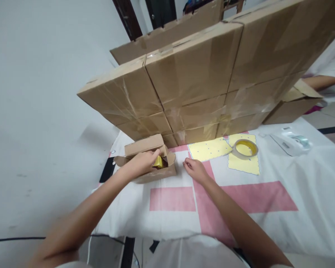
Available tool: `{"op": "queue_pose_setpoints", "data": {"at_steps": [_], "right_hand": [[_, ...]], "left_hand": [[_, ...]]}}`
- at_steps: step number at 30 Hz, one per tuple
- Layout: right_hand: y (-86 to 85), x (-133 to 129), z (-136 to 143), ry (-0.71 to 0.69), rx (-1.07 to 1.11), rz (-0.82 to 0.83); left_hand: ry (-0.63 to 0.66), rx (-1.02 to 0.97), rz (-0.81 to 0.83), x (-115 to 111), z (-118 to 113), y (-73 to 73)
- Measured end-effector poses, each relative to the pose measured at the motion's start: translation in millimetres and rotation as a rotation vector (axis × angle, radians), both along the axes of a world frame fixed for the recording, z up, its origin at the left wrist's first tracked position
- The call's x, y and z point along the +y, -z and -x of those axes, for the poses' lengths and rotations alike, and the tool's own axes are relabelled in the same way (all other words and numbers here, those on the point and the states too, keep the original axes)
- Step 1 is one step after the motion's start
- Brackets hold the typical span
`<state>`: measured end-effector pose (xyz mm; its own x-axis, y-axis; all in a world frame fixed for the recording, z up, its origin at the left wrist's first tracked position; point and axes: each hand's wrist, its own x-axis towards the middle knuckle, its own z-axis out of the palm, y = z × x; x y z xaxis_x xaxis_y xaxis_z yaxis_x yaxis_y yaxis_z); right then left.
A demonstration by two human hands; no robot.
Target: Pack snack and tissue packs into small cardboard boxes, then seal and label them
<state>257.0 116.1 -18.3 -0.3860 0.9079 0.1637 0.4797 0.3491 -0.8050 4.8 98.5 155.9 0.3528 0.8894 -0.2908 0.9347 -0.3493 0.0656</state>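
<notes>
A small open cardboard box (155,175) stands on the cloth-covered table with its flaps up. My left hand (142,163) reaches over its left side, fingers closed on a shiny yellow packet (158,162) partly inside the box. The lower part of the packet is hidden by the box wall, and its exact kind is unclear. To the right of the box, apart from it, my right hand (195,170) is curled into a loose fist above the cloth, with nothing visible in it.
Stacked, taped cardboard boxes (195,78) form a wall behind. A tape roll (246,149) lies on the patterned tablecloth (173,199). At right are a clear plastic packet (292,141), another open carton (292,108) and another person's arm (325,82). A dark flat object (107,170) lies left.
</notes>
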Motion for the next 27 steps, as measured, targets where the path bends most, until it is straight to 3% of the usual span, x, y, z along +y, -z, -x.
{"op": "queue_pose_setpoints", "data": {"at_steps": [5, 12, 16, 20, 24, 27], "right_hand": [[0.5, -0.5, -0.1, 0.003, 0.0, -0.02], [1.3, -0.6, -1.9, -0.032, 0.006, -0.069], [-3.2, -7.9, -5.1, -0.207, 0.048, -0.161], [-7.7, -23.9, 0.9, -0.446, 0.118, -0.305], [-16.4, -38.6, 7.6, -0.515, 0.225, -0.29], [-23.3, -41.5, -0.8, -0.505, 0.273, -0.275]], "left_hand": [[0.077, -0.02, -0.012, -9.6, -7.9, 20.7], [0.06, -0.159, 0.005, -31.2, 0.4, 17.6], [0.073, -0.232, 0.05, -41.7, 5.5, 10.7], [0.186, -0.255, 0.135, -48.2, -4.8, 6.3], [0.295, -0.26, 0.125, -54.3, -19.7, 6.1], [0.205, -0.295, 0.104, -60.1, -20.7, 7.0]]}}
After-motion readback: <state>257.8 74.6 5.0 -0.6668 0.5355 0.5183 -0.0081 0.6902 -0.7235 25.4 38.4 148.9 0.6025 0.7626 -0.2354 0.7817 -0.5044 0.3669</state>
